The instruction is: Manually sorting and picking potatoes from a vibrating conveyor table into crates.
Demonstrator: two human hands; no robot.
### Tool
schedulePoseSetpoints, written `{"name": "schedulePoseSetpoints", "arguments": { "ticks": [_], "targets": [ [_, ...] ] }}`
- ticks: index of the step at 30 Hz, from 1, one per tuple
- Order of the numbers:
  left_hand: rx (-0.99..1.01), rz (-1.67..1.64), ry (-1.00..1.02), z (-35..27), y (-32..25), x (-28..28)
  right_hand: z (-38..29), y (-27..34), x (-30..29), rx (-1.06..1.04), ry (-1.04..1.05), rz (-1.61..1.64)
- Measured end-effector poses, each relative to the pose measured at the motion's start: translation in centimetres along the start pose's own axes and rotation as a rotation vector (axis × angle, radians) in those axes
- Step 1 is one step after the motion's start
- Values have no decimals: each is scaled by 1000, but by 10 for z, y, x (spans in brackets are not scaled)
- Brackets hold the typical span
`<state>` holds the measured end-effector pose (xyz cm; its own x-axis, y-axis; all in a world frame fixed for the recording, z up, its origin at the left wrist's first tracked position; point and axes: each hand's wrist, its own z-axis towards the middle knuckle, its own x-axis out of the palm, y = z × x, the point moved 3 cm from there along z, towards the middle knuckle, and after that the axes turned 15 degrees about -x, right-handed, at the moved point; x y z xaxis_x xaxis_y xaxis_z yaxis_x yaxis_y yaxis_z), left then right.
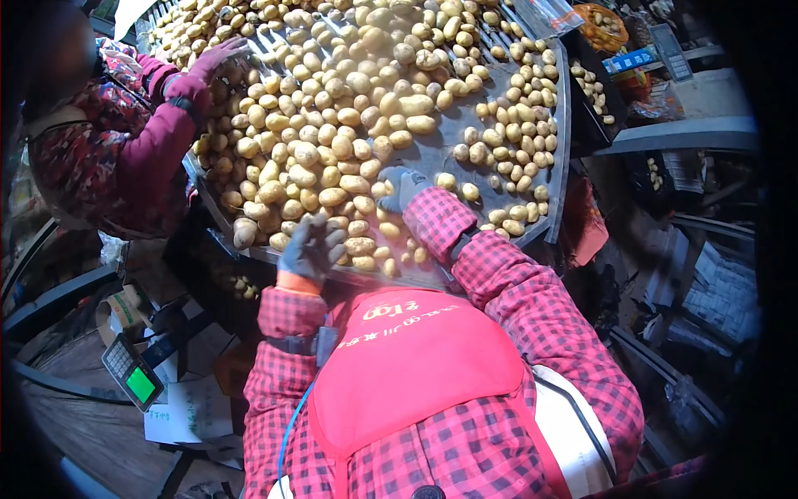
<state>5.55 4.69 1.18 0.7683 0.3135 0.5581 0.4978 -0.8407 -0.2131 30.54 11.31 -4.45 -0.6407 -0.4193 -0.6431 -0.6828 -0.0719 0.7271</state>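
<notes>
Many potatoes (341, 147) lie on a dark sorting table (436, 150), heaped at its left and middle. My left hand (310, 247), in a grey work glove with an orange cuff, is over the table's near edge beside several potatoes, fingers spread and nothing seen in it. Farther right, my right hand (402, 187), also in a grey glove, reaches down at the right border of the heap, its fingertips against potatoes; whether it grips one is hidden. A looser group of smaller potatoes (523, 143) lies along the table's right side.
A co-worker's gloved hand (215, 59) is over the heap at upper left. The table's raised metal rim (561, 143) curves round the right side. A scale display (132, 372) stands lower left above a white carton (190, 415). An orange net bag (600, 28) is at upper right.
</notes>
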Motion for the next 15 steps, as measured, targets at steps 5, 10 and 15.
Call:
{"name": "schedulePoseSetpoints", "arguments": {
  "ticks": [5,10,15],
  "targets": [
    [-258,-249,80,19,45,16,-29,68,-15,-143,77,223],
    [-276,-447,181,4,50,23,4,62,-40,-602,-112,-95],
    [-279,-165,379,-3,54,9,43,13,-54,-192,4,-580]
  ]
}}
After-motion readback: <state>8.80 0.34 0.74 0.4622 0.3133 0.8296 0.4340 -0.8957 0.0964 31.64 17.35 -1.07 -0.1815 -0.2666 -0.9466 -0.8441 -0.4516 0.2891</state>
